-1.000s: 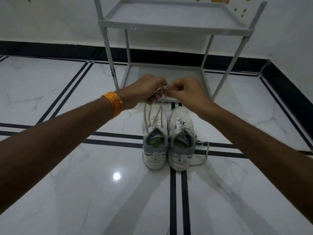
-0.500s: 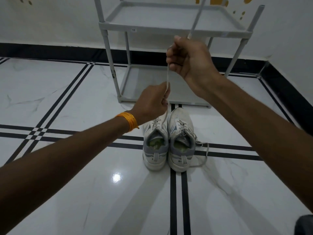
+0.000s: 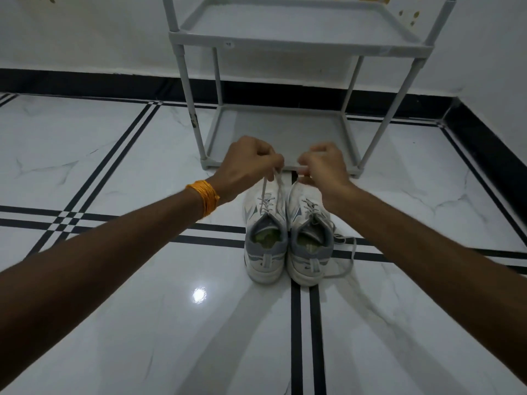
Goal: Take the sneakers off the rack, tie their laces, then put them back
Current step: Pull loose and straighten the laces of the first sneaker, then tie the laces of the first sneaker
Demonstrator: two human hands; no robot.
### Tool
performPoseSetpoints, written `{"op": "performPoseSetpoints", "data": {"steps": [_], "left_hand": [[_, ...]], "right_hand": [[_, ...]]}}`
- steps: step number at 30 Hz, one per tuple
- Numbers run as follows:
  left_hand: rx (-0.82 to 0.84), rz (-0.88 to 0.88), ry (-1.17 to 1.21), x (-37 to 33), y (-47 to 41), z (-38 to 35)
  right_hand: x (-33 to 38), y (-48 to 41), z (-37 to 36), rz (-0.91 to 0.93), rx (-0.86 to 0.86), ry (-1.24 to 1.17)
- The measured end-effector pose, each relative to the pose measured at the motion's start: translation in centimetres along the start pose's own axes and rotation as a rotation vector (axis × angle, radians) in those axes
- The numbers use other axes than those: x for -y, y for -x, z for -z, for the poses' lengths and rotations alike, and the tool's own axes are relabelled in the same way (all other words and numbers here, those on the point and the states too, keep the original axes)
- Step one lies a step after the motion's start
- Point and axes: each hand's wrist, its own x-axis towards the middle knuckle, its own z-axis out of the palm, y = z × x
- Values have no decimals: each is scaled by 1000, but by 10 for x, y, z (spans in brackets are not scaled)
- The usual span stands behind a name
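Note:
Two white and grey sneakers stand side by side on the floor with their heels toward me, the left sneaker (image 3: 265, 240) and the right sneaker (image 3: 309, 246). My left hand (image 3: 248, 163), with an orange band at the wrist, pinches the left sneaker's laces (image 3: 272, 189), which run up from the eyelets to my fingers. My right hand (image 3: 325, 166) hovers over the right sneaker's toe, fingers closed on a lace end. The right sneaker's own lace (image 3: 349, 252) trails loose on the floor. The grey rack (image 3: 299, 44) stands just behind.
The rack's two shelves hold nothing; its lower shelf (image 3: 285, 132) lies right behind my hands. The white marble floor (image 3: 114, 166) has black stripes. A black skirting (image 3: 85, 84) runs along the white walls, and a corner is at the right.
My right hand has come down from high in front of the rack's upper shelf to beside my left hand. My left hand has risen a little off the left sneaker's tongue.

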Motion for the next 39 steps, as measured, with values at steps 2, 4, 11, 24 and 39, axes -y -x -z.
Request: {"op": "performPoseSetpoints", "data": {"steps": [2,4,11,24,39], "left_hand": [[5,55,91,-1,-2,4],[12,90,128,-1,-2,5],[-8,93,165,2,-3,9],[-7,109,-846,146,26,61],[176,80,-406,100,36,-41]], "right_hand": [[5,14,-3,295,-33,93],[12,25,-6,335,138,46],[11,20,3,120,409,36],[-57,-31,84,257,-92,1398],[-77,4,-7,478,425,1001]]}}
